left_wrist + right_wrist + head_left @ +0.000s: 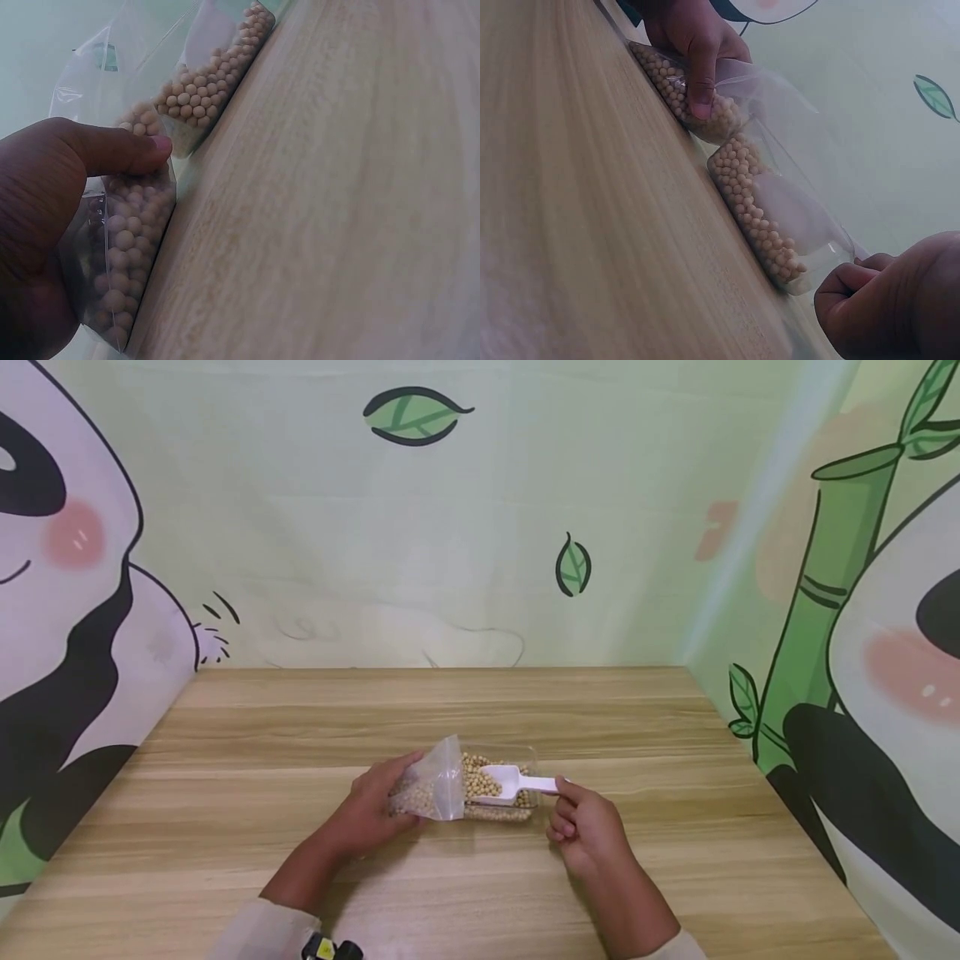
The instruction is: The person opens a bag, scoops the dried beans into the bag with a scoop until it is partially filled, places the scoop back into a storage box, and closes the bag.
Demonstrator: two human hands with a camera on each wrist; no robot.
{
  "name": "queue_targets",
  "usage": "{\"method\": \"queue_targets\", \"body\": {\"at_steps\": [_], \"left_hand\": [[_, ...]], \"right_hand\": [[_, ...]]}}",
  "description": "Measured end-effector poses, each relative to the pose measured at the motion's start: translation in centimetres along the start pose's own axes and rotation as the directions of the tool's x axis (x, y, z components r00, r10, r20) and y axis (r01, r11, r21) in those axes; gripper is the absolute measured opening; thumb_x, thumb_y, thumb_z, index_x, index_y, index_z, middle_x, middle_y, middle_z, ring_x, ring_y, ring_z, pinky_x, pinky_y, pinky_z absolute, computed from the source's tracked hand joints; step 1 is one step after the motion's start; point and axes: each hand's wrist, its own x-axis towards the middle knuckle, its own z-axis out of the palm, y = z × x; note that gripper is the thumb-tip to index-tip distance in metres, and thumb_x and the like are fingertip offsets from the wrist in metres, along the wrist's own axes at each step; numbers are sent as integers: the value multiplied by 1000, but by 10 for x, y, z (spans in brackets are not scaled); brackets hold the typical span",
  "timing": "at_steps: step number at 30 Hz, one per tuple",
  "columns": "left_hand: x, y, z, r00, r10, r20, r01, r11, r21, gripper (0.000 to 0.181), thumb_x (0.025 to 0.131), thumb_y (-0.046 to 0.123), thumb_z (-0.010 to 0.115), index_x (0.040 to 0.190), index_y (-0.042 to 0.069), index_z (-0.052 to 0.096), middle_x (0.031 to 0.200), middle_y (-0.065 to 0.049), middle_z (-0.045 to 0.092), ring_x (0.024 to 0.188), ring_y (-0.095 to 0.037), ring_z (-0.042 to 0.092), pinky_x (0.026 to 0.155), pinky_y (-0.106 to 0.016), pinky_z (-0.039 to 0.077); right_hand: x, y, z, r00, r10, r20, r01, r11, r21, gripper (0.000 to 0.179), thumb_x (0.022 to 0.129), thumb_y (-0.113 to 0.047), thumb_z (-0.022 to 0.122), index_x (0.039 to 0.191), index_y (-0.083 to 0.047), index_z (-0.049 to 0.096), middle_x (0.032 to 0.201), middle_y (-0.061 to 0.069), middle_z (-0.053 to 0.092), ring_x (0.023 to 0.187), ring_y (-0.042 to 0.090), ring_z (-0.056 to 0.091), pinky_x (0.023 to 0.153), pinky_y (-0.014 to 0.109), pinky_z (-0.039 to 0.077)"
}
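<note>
My left hand (371, 806) grips a clear plastic bag (442, 781) that holds round beige beans like soybeans; its thumb presses on the bag's near side in the left wrist view. The bag's mouth faces right, standing over the left end of a clear rectangular container (517, 748). More of the beans (199, 96) lie in that container. A white scoop (510, 783) rests over the container, its blade among the beans with several on it. The handle is pinched in my right hand (592, 833), just off the container's right end. How deep the blade sits cannot be told.
Container and bag both sit on a wood-grain table (337, 710). Behind it rises a pale green wall covering (300, 510) printed with leaves, and panda prints flank both sides. A small black device (330, 947) is at the left sleeve.
</note>
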Motion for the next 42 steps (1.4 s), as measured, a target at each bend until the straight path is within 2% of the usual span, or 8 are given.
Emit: {"method": "queue_targets", "body": {"at_steps": [5,10,27,35,42], "left_hand": [[0,0,0,1000,-6,4,6,1000,0,87,87,9,88,164,12,47,159,-20,57,147,-46,52,122,-72,36],[1,-1,1,1000,-22,9,22,1000,-7,87,88,7,87,165,12,46,160,-20,56,148,-44,52,121,-67,42],[0,0,1,1000,-19,11,19,1000,-6,86,88,7,86,165,12,46,160,-22,56,147,-46,52,119,-69,42],[1,-1,1,1000,-15,14,15,1000,-14,86,89,7,87,164,11,46,160,-22,55,147,-47,51,121,-71,38],[0,1,1,1000,-6,7,7,1000,-2,86,88,7,88,164,11,47,158,-22,57,145,-45,53,120,-69,41]], "right_hand": [[0,0,0,1000,7,5,-7,1000,25,39,116,-19,45,84,-9,64,54,-12,28,49,4,28,55,22,27],[-1,-1,-1,1000,10,2,-10,998,57,37,116,-20,45,87,-9,65,55,-11,29,49,5,29,55,22,28],[-1,-3,-1,1000,-28,-14,29,990,140,42,116,-20,43,83,-10,66,53,-11,29,47,5,30,54,22,28],[0,-3,-2,999,-47,3,46,979,200,46,116,-19,42,78,-10,67,51,-12,30,46,5,29,54,22,27],[-1,-4,-1,998,-60,32,52,975,215,44,116,-20,42,79,-11,65,52,-12,29,47,5,29,55,21,27]]}}
